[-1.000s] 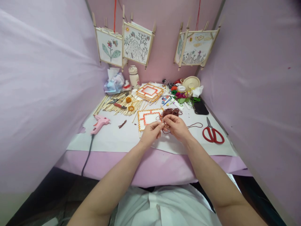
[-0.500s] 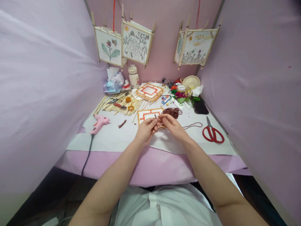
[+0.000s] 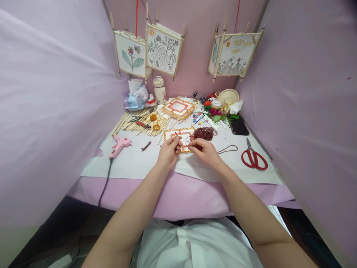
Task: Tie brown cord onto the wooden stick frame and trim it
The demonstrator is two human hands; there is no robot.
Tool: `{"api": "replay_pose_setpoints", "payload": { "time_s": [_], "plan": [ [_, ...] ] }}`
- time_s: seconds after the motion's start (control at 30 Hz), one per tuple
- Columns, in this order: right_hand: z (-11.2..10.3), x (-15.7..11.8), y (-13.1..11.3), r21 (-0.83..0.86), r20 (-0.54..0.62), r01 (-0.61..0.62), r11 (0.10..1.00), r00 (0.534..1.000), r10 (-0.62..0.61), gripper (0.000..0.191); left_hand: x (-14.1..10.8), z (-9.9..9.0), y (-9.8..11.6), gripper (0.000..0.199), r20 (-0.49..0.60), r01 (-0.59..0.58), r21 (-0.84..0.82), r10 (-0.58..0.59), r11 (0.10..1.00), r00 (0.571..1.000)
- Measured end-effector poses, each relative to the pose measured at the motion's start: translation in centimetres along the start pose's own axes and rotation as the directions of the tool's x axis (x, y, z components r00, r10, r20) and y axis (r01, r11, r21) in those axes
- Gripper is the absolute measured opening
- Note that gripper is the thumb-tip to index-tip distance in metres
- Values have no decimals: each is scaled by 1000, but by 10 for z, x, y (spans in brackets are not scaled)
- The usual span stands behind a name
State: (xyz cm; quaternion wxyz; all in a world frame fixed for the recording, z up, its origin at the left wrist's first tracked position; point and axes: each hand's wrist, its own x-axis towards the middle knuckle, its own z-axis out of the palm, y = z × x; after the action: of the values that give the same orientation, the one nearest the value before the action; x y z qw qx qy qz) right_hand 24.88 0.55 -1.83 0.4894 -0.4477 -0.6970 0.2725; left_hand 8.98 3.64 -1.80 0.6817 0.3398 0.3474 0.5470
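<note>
My left hand (image 3: 170,150) is closed in a pinch on a small, thin dark-brown piece (image 3: 176,134), whose tip sticks up above the fingers. To its right, my right hand (image 3: 205,152) pinches brown cord, the fingertips a short gap from the left ones. A loose loop of brown cord (image 3: 230,147) trails on the table past the right hand. Just behind the hands lies a tangled brown cord pile (image 3: 205,133). Below and behind the fingers is a white panel with orange and red trim (image 3: 169,133), partly covered by them.
A pink glue gun (image 3: 119,145) and a short brown bundle (image 3: 146,145) lie left. Red-handled scissors (image 3: 254,158) and a black phone (image 3: 239,125) are at right. Thin sticks (image 3: 131,128), pliers (image 3: 142,124) and a bottle (image 3: 159,90) stand or lie behind. Decorated lanterns (image 3: 163,48) hang above.
My hands have moved apart from each other, the left slightly left and the right a little lower. More of the trimmed panel shows between them.
</note>
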Motion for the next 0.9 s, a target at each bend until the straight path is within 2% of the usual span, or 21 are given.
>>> {"api": "replay_pose_setpoints", "payload": {
  "time_s": [0.23, 0.33, 0.47, 0.6, 0.77, 0.9],
  "plan": [
    [-7, 2, 8, -65, -52, 16, 998, 998, -19, 10, 2, -2, 2, 33, -12, 34, 30, -34, 999, 999],
    [-9, 3, 7, -74, -41, 60, 995, 997, -64, 10, 1, -3, 2, 35, 43, 99, 102, -104, 990, 994],
    [-10, 3, 4, -85, -17, 113, 990, 993, -114, 10, -4, -1, 2, 34, 160, 221, 210, -256, 952, 953],
    [-10, 2, 5, -109, -30, 119, 987, 992, -123, 9, -6, 0, 2, 32, 203, 277, 245, -328, 929, 923],
    [-10, 3, 7, -96, -38, 78, 992, 996, -82, 7, -5, -3, 1, 35, 250, 330, 288, -403, 899, 880],
    [-10, 3, 8, 31, -22, -57, 998, 998, 58, 12, -3, -5, -1, 39, 286, 347, 313, -436, 884, 854]
  ]
}}
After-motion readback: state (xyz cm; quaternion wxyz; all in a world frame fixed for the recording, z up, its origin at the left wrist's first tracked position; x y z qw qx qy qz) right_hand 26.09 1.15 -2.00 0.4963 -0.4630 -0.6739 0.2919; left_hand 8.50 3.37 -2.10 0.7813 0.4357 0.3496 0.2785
